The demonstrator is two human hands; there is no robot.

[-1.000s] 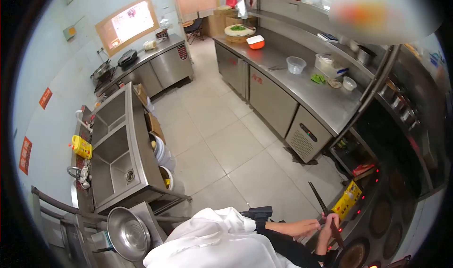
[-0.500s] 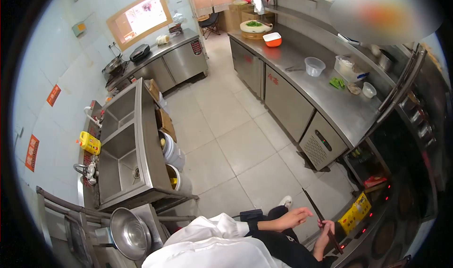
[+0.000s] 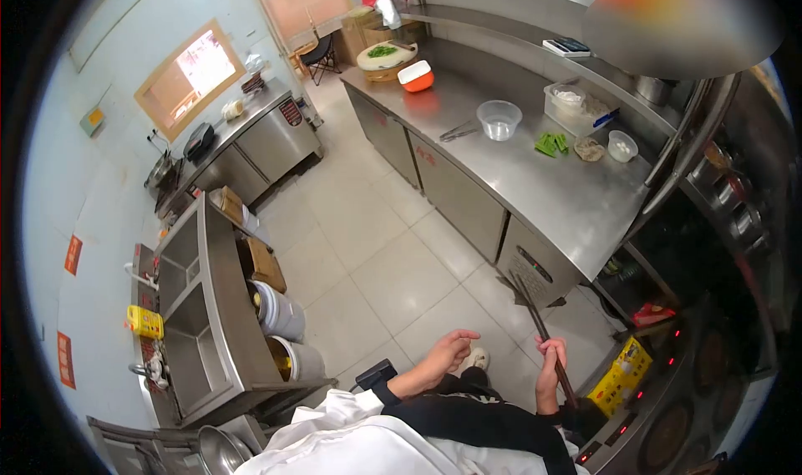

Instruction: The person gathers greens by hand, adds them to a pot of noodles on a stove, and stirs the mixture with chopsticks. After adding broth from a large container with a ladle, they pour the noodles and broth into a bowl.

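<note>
A pair of long dark chopsticks (image 3: 532, 306) is gripped in my right hand (image 3: 549, 365), fingers wrapped round them near the upper end. Their tips point away, over the floor in front of the steel counter. My left hand (image 3: 449, 355) hangs to the left, apart from the chopsticks and holding nothing; its index finger is stretched out and the other fingers are partly bent. A yellow package (image 3: 620, 376) lies right of my right hand, beside the dark cooktop (image 3: 668, 433).
A steel counter (image 3: 576, 212) carries a clear bowl (image 3: 499, 121), green vegetable pieces (image 3: 551, 144), tongs (image 3: 457, 132), an orange container (image 3: 416, 76) and a cutting board (image 3: 387, 55). The double sink (image 3: 219, 308) stands left, with white buckets (image 3: 280, 312) beside it. Tiled floor (image 3: 380, 283) lies between.
My view has turned right and closer to the counter. My left hand has moved away from the chopsticks; my right hand holds them raised, with two tips now showing apart.
</note>
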